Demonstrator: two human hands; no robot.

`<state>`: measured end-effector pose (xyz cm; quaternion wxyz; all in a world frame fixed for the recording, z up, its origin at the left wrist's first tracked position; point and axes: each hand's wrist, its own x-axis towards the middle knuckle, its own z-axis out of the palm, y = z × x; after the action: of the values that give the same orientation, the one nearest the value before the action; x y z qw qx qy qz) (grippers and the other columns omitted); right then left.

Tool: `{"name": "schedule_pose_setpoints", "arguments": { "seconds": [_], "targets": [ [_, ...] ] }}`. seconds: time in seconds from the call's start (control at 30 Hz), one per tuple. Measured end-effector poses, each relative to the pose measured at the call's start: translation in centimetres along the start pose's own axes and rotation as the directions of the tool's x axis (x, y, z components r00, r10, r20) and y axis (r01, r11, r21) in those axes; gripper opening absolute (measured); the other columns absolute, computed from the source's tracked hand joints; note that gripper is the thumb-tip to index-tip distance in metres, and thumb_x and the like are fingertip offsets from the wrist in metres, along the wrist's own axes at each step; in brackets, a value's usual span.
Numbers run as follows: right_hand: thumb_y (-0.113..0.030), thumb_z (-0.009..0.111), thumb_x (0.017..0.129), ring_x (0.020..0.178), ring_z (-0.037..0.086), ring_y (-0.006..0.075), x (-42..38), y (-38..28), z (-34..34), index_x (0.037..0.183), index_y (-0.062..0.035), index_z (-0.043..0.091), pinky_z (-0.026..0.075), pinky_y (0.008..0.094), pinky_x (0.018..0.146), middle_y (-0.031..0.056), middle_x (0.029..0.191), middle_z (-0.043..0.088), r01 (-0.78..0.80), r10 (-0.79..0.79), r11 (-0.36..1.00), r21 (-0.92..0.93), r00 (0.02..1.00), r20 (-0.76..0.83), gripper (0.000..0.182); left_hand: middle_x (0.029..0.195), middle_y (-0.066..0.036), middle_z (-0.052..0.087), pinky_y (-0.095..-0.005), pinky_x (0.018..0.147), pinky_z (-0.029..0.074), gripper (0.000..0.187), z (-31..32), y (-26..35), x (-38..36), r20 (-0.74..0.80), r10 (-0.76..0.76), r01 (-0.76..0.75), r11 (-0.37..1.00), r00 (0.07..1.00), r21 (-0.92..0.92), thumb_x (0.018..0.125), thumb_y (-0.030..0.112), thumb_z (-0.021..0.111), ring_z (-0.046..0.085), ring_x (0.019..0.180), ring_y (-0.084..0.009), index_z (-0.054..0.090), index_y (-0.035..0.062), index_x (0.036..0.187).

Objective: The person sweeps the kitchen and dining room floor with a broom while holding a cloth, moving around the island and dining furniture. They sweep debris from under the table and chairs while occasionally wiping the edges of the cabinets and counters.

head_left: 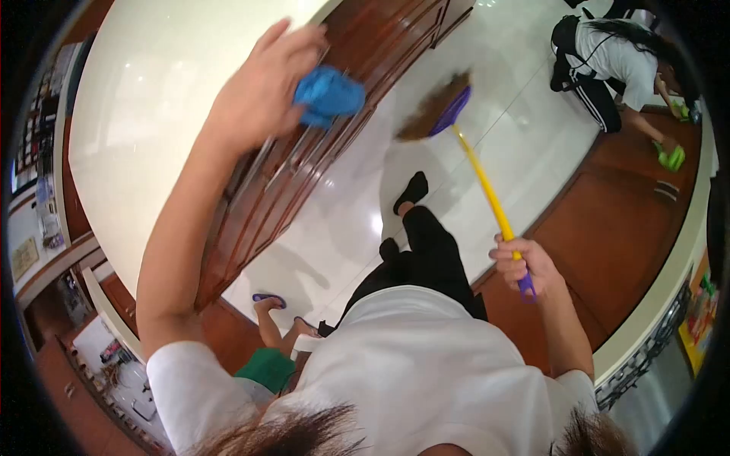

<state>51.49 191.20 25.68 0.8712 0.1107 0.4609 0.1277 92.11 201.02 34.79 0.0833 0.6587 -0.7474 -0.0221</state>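
My left hand (262, 87) is raised over the edge of the pale counter (167, 53), its fingers blurred. A bunched blue cloth (329, 95) is beside the palm, at the fingers and thumb of this hand. My right hand (526, 264) is wrapped round the yellow handle of a broom (487, 186), near its purple end. The broom's purple head and brown bristles (437, 110) rest on the white tiled floor, beyond my feet in black socks.
At the top right a co-worker (616, 57) crouches by the brown cabinets (608, 220), with green cloths (671, 157) at the hands. Behind me on the left are another person's legs (270, 323) in slippers. Wooden cabinet doors (304, 152) line the counter.
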Motion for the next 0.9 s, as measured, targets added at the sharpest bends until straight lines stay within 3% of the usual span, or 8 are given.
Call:
{"name": "schedule_pose_setpoints", "arguments": {
  "seconds": [0.23, 0.33, 0.37, 0.43, 0.5, 0.63, 0.7, 0.9],
  "targets": [
    [-0.013, 0.043, 0.085, 0.034, 0.029, 0.0029, 8.0, 11.0, 0.9, 0.059, -0.0085, 0.038, 0.023, 0.0158, 0.028, -0.0045, 0.049, 0.031, -0.665, 0.673, 0.735, -0.134, 0.740, 0.021, 0.026, 0.101, -0.014, 0.045, -0.0425, 0.096, 0.025, 0.025, -0.9, 1.4, 0.4, -0.001, 0.076, -0.076, 0.997, 0.997, 0.008, 0.056, 0.002, 0.052, 0.041, 0.102, -0.0303, 0.049, -0.0011, 0.081],
    [-0.018, 0.047, 0.079, 0.035, 0.030, 0.0097, 17.4, 13.5, -1.4, 0.053, -0.0105, 0.031, 0.024, 0.0229, 0.029, -0.0016, 0.048, 0.032, -0.492, 0.650, 0.675, -0.550, 0.748, 0.129, 0.032, 0.111, -0.018, 0.043, -0.0417, 0.101, 0.021, 0.027, 1.7, -0.1, 0.4, -0.077, 0.115, -0.107, 0.989, 0.990, 0.100, 0.061, 0.002, 0.052, 0.036, 0.111, -0.0325, 0.048, -0.0041, 0.086],
    [-0.018, 0.048, 0.078, 0.039, 0.032, 0.0090, 23.4, 13.3, -4.3, 0.054, -0.0082, 0.034, 0.028, 0.0219, 0.034, 0.0003, 0.049, 0.033, -0.537, 0.772, 0.620, -0.572, 0.548, 0.323, 0.030, 0.110, -0.019, 0.044, -0.0423, 0.101, 0.021, 0.026, 1.5, 0.4, 0.8, -0.070, 0.087, -0.081, 0.993, 0.994, 0.084, 0.060, 0.001, 0.051, 0.036, 0.111, -0.0323, 0.048, -0.0044, 0.086],
    [-0.015, 0.050, 0.077, 0.044, 0.036, 0.0075, 25.8, 12.6, -3.1, 0.069, -0.0004, 0.044, 0.029, 0.0178, 0.038, 0.0003, 0.053, 0.035, -0.292, 0.574, 0.715, -0.635, 0.764, 0.295, 0.017, 0.107, -0.019, 0.045, -0.0436, 0.100, 0.020, 0.023, 1.0, 2.3, 1.7, -0.003, 0.021, -0.021, 0.998, 1.000, 0.058, 0.060, 0.001, 0.049, 0.037, 0.111, -0.0318, 0.048, -0.0044, 0.082],
    [-0.018, 0.056, 0.072, 0.043, 0.037, 0.0084, 39.6, 14.8, -9.5, 0.075, 0.0011, 0.051, 0.031, 0.0234, 0.037, 0.0010, 0.052, 0.039, -0.582, 0.730, 0.608, -0.540, 0.678, 0.090, 0.020, 0.104, -0.018, 0.046, -0.0452, 0.100, 0.020, 0.017, 0.3, 3.3, 3.1, 0.068, -0.060, 0.058, 0.998, 0.996, 0.037, 0.061, 0.001, 0.047, 0.038, 0.111, -0.0318, 0.047, -0.0035, 0.077],
    [-0.018, 0.060, 0.066, 0.044, 0.042, 0.0103, 30.3, 0.3, -9.0, 0.064, -0.0033, 0.054, 0.032, 0.0243, 0.037, 0.0033, 0.057, 0.050, 0.195, 0.112, 0.719, -0.667, 0.914, 0.389, 0.017, 0.099, -0.015, 0.049, -0.0469, 0.098, 0.022, 0.014, 0.1, 3.3, 4.0, 0.111, -0.110, 0.110, 0.994, 0.988, 0.010, 0.061, 0.009, 0.049, 0.043, 0.107, -0.0312, 0.046, -0.0007, 0.070],
    [-0.010, 0.051, 0.074, 0.048, 0.039, 0.0058, 34.3, -12.6, -16.6, 0.080, 0.0003, 0.053, 0.029, 0.0187, 0.038, 0.0016, 0.063, 0.047, -0.661, 0.620, 0.745, -0.090, 0.637, 0.459, 0.012, 0.097, -0.014, 0.051, -0.0478, 0.098, 0.022, 0.013, -0.3, 3.0, 4.5, 0.128, -0.148, 0.157, 0.986, 0.981, -0.064, 0.059, 0.009, 0.051, 0.045, 0.105, -0.0310, 0.046, 0.0001, 0.066],
    [-0.008, 0.041, 0.081, 0.042, 0.029, 0.0009, 7.6, -45.1, -6.3, 0.073, -0.0084, 0.040, 0.022, 0.0141, 0.033, -0.0066, 0.057, 0.032, -0.159, 0.144, 0.929, -0.335, 0.987, -0.070, 0.008, 0.096, -0.012, 0.053, -0.0496, 0.096, 0.023, 0.015, -0.3, 1.9, 4.3, 0.251, -0.206, 0.210, 0.978, 0.946, 0.013, 0.056, 0.011, 0.055, 0.048, 0.104, -0.0277, 0.048, 0.0014, 0.066]
  ]
}}
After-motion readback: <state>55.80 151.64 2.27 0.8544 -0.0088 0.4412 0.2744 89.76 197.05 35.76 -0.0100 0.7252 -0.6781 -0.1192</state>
